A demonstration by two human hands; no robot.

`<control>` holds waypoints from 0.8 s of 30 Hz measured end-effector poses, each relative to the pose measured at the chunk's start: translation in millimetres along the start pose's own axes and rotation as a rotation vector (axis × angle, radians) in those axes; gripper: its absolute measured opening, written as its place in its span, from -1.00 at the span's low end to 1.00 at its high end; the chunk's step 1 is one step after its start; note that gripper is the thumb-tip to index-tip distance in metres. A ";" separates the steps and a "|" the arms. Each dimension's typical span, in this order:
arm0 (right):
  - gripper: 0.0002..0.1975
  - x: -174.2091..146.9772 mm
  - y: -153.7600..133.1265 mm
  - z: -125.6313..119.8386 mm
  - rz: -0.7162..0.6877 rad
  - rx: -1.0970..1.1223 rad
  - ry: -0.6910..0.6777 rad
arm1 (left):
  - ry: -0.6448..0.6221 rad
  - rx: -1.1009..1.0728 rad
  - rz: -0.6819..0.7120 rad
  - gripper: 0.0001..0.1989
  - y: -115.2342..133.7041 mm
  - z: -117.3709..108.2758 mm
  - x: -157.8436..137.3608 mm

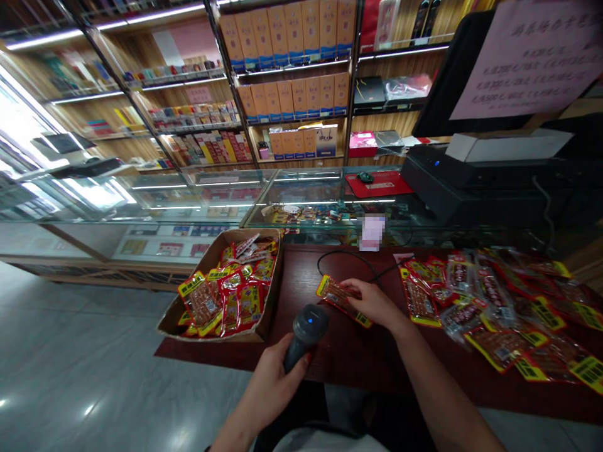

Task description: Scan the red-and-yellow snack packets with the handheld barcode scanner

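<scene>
My left hand [274,383] is wrapped round the handle of a dark grey barcode scanner [308,323], whose head shows a small blue light. The scanner's head is just left of a snack packet [333,294] with red and yellow edges and brown contents. Fingers of my right hand [372,302] grip the right part of that packet at the brown wooden counter [301,267]. To the left, an open cardboard box [277,276] holds several similar packets [230,289]. On the right lies a spread-out pile of snack packets [499,342].
A black cable [339,252] runs over the counter behind the packet. Beyond stand glass display cases [207,194], a red mouse pad [393,183] with a mouse [364,177], and a monitor [452,75] at right. Shelves with boxes [294,34] line the wall.
</scene>
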State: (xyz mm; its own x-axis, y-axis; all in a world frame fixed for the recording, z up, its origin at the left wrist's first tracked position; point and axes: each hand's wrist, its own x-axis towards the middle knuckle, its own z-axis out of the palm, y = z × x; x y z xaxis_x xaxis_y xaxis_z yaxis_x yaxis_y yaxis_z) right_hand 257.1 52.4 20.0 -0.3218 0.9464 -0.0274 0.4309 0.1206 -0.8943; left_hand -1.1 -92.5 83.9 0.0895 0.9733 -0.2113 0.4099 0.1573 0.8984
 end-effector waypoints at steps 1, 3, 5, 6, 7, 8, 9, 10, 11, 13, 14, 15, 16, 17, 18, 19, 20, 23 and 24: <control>-0.59 0.4 -0.1 0.5 0.004 -0.008 -0.001 | -0.002 0.003 0.003 -0.80 0.1 1.0 -0.2; -0.59 0.7 0.1 0.9 0.009 -0.019 0.001 | 0.000 -0.013 0.003 -0.82 -0.1 3.1 -0.2; -0.58 0.3 0.1 0.4 0.013 -0.029 0.011 | 0.007 -0.050 -0.002 -0.82 -0.5 4.7 -0.2; -0.57 0.0 0.1 -0.1 0.014 -0.033 0.017 | 0.006 -0.068 -0.006 -0.81 -0.4 5.2 -0.2; -0.56 -0.3 0.0 -0.5 0.015 -0.033 0.022 | 0.002 -0.082 -0.009 -0.80 -0.1 5.3 -0.2; -0.55 -0.6 0.0 -0.8 0.016 -0.029 0.026 | -0.006 -0.089 -0.011 -0.79 0.6 5.2 -0.3; -0.54 -0.6 0.1 -0.8 0.017 -0.019 0.027 | -0.015 -0.089 -0.013 -0.78 1.7 4.8 -0.5; -0.54 -0.5 0.4 -0.4 0.017 -0.002 0.027 | -0.027 -0.083 -0.014 -0.78 2.8 4.3 -0.6; -0.54 -0.2 0.8 0.3 0.018 0.021 0.024 | -0.036 -0.076 -0.015 -0.77 3.9 3.8 -0.8; -0.56 0.9 2.1 2.5 0.020 0.076 0.021 | -0.050 -0.066 -0.015 -0.76 4.1 3.4 -0.8; -0.57 1.9 2.8 3.9 0.021 0.106 0.023 | -0.054 -0.069 -0.013 -0.75 2.6 3.7 -0.4; -0.59 3.1 3.3 5.4 0.024 0.137 0.030 | -0.058 -0.079 -0.013 -0.74 -0.3 4.4 0.3; -0.60 4.9 3.3 6.9 0.028 0.169 0.040 | -0.056 -0.096 -0.019 -0.71 -4.6 5.5 1.3; -0.61 7.4 2.4 8.6 0.033 0.202 0.052 | -0.046 -0.119 -0.034 -0.68 -10.2 6.9 2.6; -0.62 10.7 0.1 10.7 0.037 0.238 0.065 | -0.031 -0.146 -0.057 -0.64 -16.7 8.5 4.1; -0.62 15.1 -4.0 13.7 0.038 0.275 0.071 | -0.007 -0.176 -0.088 -0.59 -23.5 10.0 5.7; -0.61 20.5 -10.3 17.9 0.033 0.313 0.069 | 0.020 -0.207 -0.122 -0.55 -30.1 11.4 7.2; -0.57 41.6 -44.2 42.6 -0.021 0.406 0.007 | 0.085 -0.279 -0.189 -0.48 -43.5 13.8 9.9; -0.57 49.2 -59.5 55.1 -0.048 0.423 -0.025 | 0.097 -0.291 -0.196 -0.47 -45.0 14.1 10.1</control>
State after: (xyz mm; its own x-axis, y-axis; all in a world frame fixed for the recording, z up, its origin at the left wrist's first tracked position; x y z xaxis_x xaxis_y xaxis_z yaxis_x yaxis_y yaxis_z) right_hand 169.1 75.3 47.2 -0.3554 0.9346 0.0126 0.0323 0.0257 -0.9991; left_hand -5.8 -92.1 35.9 -0.0572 0.9292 -0.3651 0.1340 0.3696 0.9195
